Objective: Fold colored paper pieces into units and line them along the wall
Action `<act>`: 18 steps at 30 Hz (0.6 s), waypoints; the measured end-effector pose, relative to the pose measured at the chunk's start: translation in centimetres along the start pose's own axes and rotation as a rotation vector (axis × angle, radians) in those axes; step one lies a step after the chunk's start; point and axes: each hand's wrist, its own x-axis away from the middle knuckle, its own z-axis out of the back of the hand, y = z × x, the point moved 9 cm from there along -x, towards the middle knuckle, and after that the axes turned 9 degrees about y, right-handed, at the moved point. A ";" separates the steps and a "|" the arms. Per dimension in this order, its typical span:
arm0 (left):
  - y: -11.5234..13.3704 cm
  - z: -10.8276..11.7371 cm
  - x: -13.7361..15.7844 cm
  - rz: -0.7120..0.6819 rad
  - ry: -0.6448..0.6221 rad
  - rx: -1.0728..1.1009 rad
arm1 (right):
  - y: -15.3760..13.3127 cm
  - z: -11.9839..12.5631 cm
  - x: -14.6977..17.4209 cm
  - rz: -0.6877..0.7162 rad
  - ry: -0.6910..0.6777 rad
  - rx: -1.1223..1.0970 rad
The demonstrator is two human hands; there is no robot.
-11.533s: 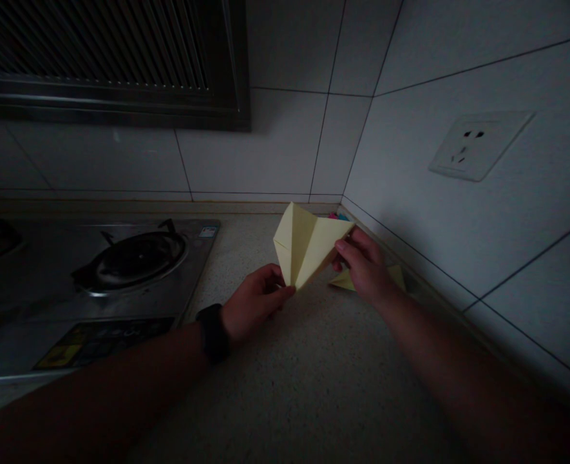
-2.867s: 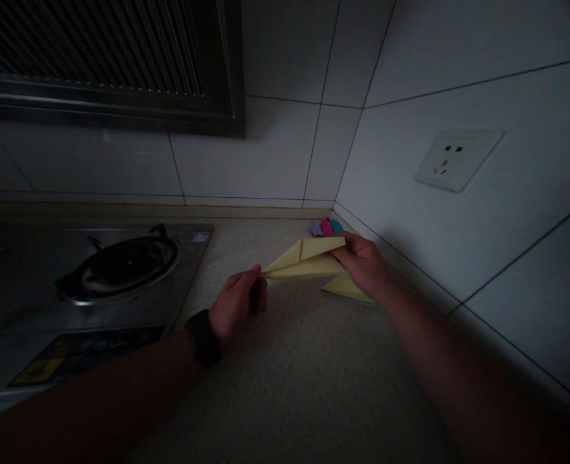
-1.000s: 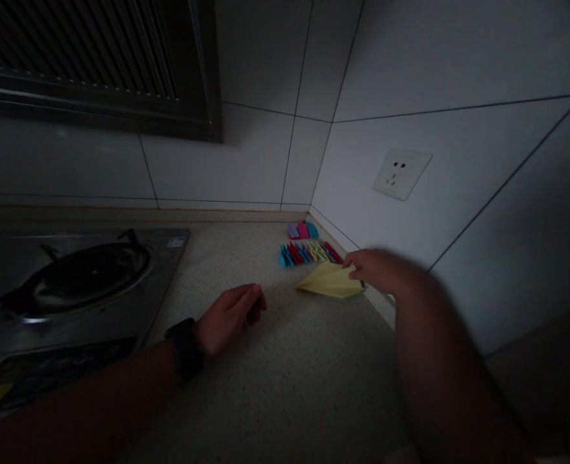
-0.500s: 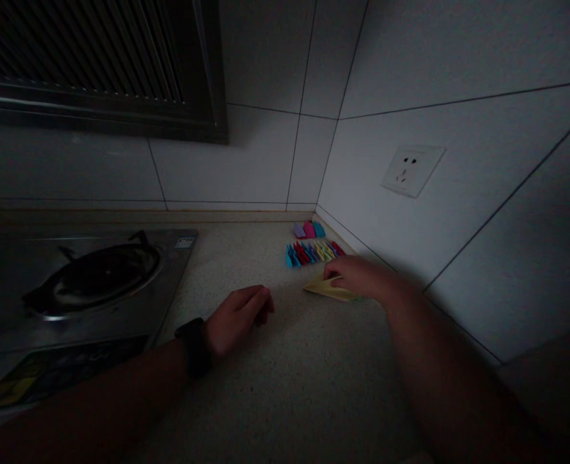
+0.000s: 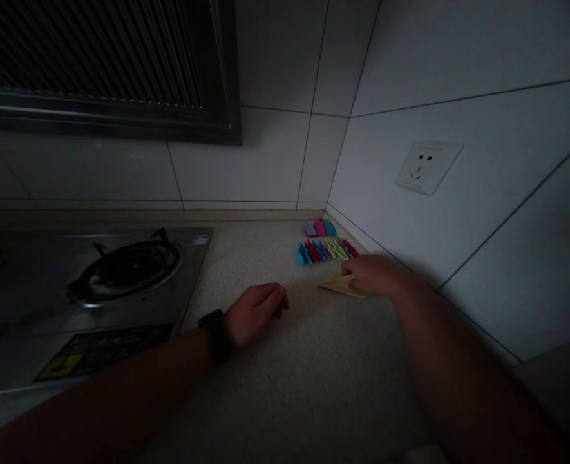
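Note:
My right hand (image 5: 372, 274) reaches over the counter with its fingers closed on a flat yellow sheet (image 5: 339, 284) with a pointed corner. The sheet's right end is hidden under the hand, and its material is hard to tell in the dim light. My left hand (image 5: 258, 313), with a black watch on its wrist, rests on the counter with curled fingers; no object shows in it. Just beyond the yellow sheet lies a row of several coloured clothespins (image 5: 324, 250), blue, red, purple and yellow. Behind them sit small purple, pink (image 5: 319, 227) and blue pieces near the corner.
To the left a gas stove (image 5: 195, 274) with a round burner (image 5: 134, 267) is set in the speckled counter (image 5: 285, 393). A dark range hood (image 5: 169, 122) hangs above. White tiled walls meet at the corner; a socket (image 5: 429, 167) is on the right wall.
My view has swung slightly left, so the whole scene sits further right. My right hand keeps its hold on the yellow sheet; the left hand stays curled on the counter.

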 end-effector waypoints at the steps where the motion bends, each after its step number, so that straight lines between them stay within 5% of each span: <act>1: 0.1 0.0 0.0 -0.010 0.002 -0.022 | -0.2 0.4 0.1 0.018 0.015 0.016; 7: 2.7 -0.4 0.9 -0.280 -0.021 -0.387 | -1.1 3.5 0.5 -0.042 0.227 0.044; 12: 6.3 -4.1 4.2 -0.623 -0.141 -0.818 | -5.2 7.7 0.7 -0.016 0.580 0.021; 15: 7.6 -6.7 8.2 -0.666 -0.261 -0.697 | -10.3 9.1 2.0 0.201 0.577 -0.041; 18: 8.3 -8.2 13.4 -0.688 -0.366 -0.495 | -15.5 9.1 6.5 0.397 0.465 -0.185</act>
